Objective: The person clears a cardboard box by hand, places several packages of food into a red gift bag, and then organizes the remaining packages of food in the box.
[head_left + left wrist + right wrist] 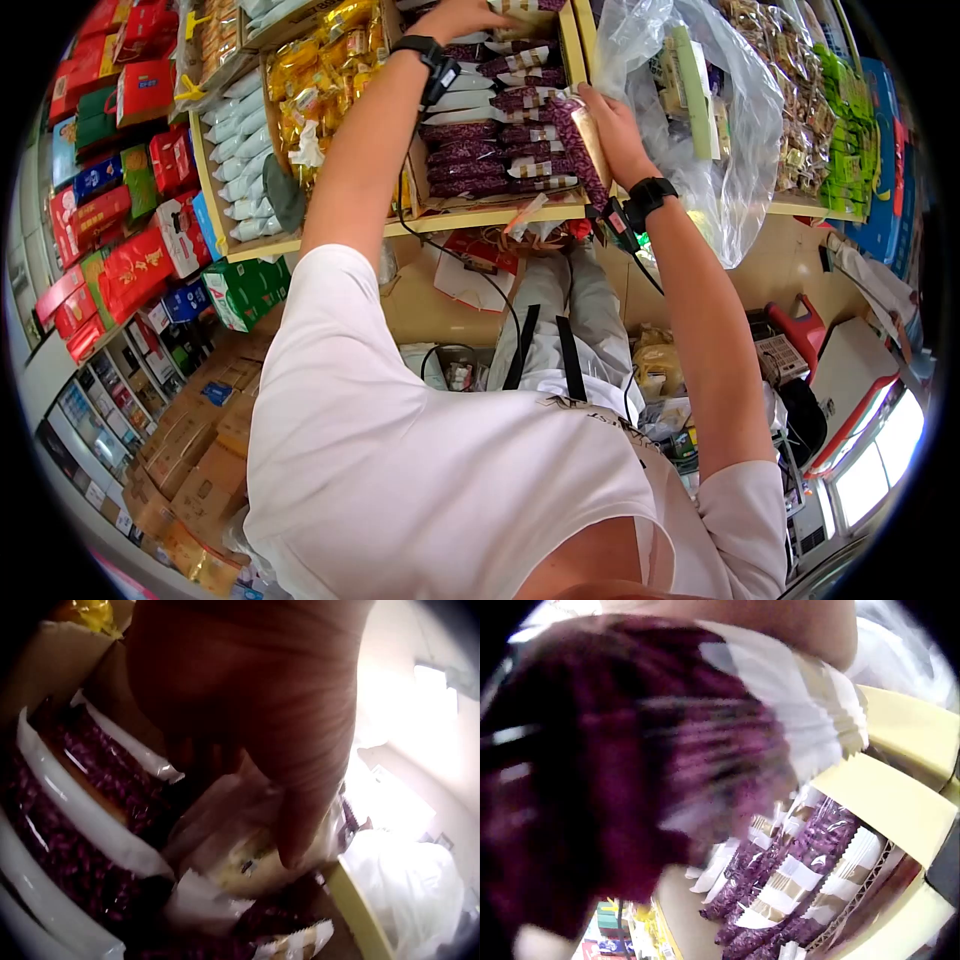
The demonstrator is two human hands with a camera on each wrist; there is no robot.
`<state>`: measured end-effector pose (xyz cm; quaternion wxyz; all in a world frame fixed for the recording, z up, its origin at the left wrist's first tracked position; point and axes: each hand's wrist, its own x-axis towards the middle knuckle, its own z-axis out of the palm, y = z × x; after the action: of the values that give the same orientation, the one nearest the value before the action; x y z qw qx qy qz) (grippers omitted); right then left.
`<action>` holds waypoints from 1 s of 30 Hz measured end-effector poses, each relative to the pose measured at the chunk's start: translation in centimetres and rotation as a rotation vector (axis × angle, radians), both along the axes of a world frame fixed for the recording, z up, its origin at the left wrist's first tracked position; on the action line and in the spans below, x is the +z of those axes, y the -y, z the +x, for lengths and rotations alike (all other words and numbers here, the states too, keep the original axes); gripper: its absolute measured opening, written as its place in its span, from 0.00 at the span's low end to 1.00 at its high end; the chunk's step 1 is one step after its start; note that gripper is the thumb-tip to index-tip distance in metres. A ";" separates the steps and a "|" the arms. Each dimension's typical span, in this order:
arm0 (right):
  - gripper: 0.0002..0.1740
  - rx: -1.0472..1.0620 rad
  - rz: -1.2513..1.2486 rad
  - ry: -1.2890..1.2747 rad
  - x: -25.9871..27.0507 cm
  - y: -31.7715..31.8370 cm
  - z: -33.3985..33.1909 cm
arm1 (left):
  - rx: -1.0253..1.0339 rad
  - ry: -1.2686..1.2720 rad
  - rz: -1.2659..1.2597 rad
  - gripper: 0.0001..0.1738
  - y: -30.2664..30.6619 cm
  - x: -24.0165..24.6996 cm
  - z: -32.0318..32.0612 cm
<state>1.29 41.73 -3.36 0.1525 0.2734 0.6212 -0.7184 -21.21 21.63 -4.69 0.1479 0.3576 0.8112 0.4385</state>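
In the head view, my right hand (618,135) grips one end of a packet (582,150) of purple contents, held over the front right of a box (585,60) of similar packets. That packet (660,750), with its white and tan band, fills much of the right wrist view. My left hand (462,18) reaches into the far part of the box. In the left wrist view, the left hand (255,697) pinches a shiny packet (240,859) among the purple ones, thumb on its near side; its fingertips are partly hidden.
Left of the purple packets are boxes of yellow packets (345,60) and white packets (240,150). At right, a clear plastic bag (735,120) lies beside brown and green packets (850,130). Red gift boxes (135,260) stand far left; cartons (210,490) are stacked below.
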 end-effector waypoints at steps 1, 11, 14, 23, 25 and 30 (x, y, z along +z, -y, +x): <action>0.29 -0.005 0.002 0.003 0.0 0.0 0.0 | 0.099 -0.159 -0.017 0.43 -0.1 0.2 -0.3; 0.30 0.019 0.031 -0.018 0.4 0.1 -0.1 | -0.166 -0.498 -0.600 0.33 -1.2 0.7 3.7; 0.30 0.008 0.087 -0.038 0.2 0.3 -0.1 | -0.176 -0.673 -0.736 0.34 -1.2 1.3 4.4; 0.30 0.038 0.044 -0.032 0.7 0.2 -0.1 | -0.203 -0.545 -0.617 0.26 -0.2 2.1 1.4; 0.30 0.023 0.089 -0.066 0.5 0.4 0.1 | -0.054 -0.410 -0.482 0.25 -0.9 1.4 -0.3; 0.31 0.029 0.127 -0.068 0.0 0.3 0.2 | 0.172 0.025 -0.486 0.28 -3.7 -4.5 -3.7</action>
<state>1.53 41.44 -3.33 0.1240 0.2488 0.6744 -0.6840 -24.90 25.29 -9.16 0.2017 0.2358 0.9182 0.2463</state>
